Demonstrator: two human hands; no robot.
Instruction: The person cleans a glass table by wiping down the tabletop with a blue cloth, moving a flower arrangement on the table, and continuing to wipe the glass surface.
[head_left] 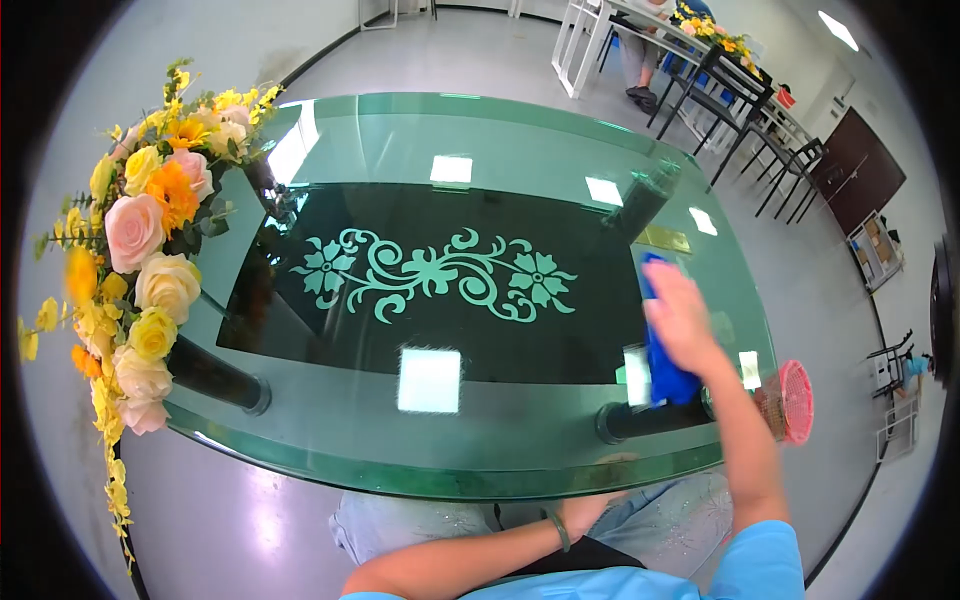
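Observation:
My right hand [682, 318] presses a blue cloth [668, 372] onto the right side of the glass table top [520, 420]. The fingers lie along the cloth, which bunches out below and to the left of the palm. Under the table's front edge, close to my lap, is my left hand [590, 508], with a band on its wrist. Its fingers are mostly hidden by the edge and the glass, so what they do is unclear. A dark panel with a pale green floral pattern [435, 270] fills the middle of the table.
Yellow, pink and orange flowers [150, 270] stand along the table's left end. A pink mesh basket [795, 402] is beyond the right edge. Dark cylindrical legs [215, 375] show through the glass. Farther back are black chairs [710, 95], another table with flowers, and a seated person [640, 60].

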